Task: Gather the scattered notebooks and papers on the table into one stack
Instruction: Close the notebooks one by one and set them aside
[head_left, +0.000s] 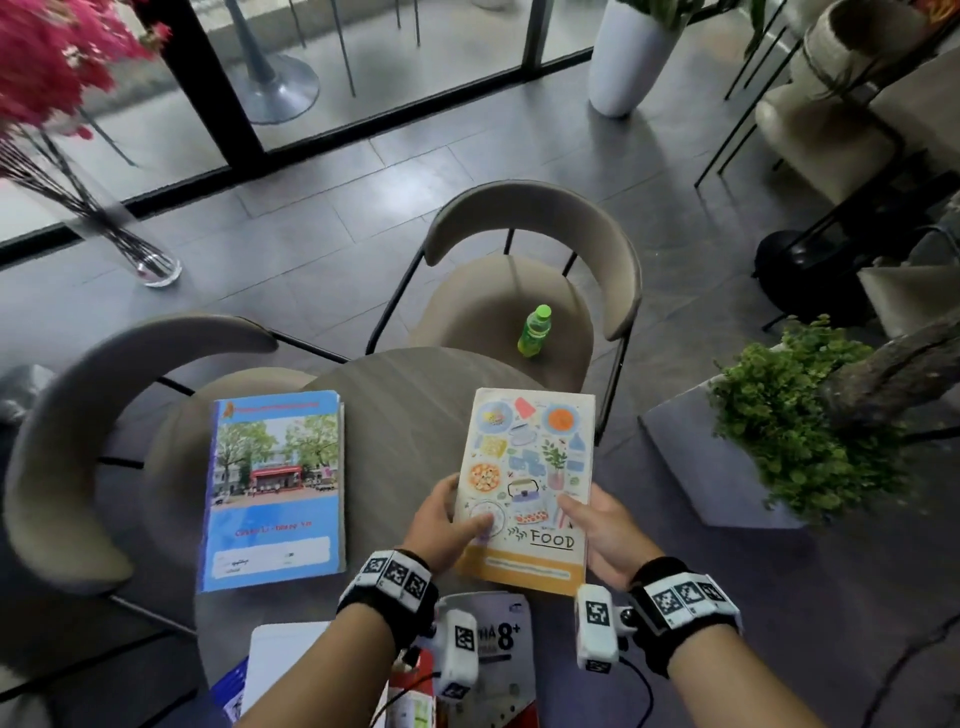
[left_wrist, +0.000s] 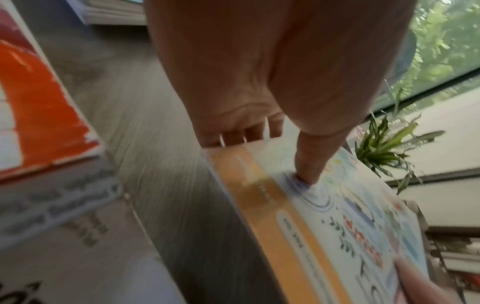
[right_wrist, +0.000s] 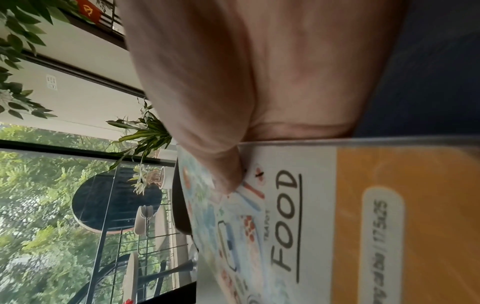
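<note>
A notebook marked FOOD, white with food drawings and an orange band, is held a little above the round grey table. My left hand grips its left edge, thumb on the cover and fingers under it. My right hand grips the right edge the same way. A blue notebook with a street photo lies flat on the table's left side. Nearer me lie a grey and red booklet marked 8+ and white papers, partly hidden by my forearms.
Two beige chairs stand at the table's far side and left. A green bottle sits on the far chair's seat. A leafy plant is at the right, and a glass vase of pink flowers stands on the floor at the left.
</note>
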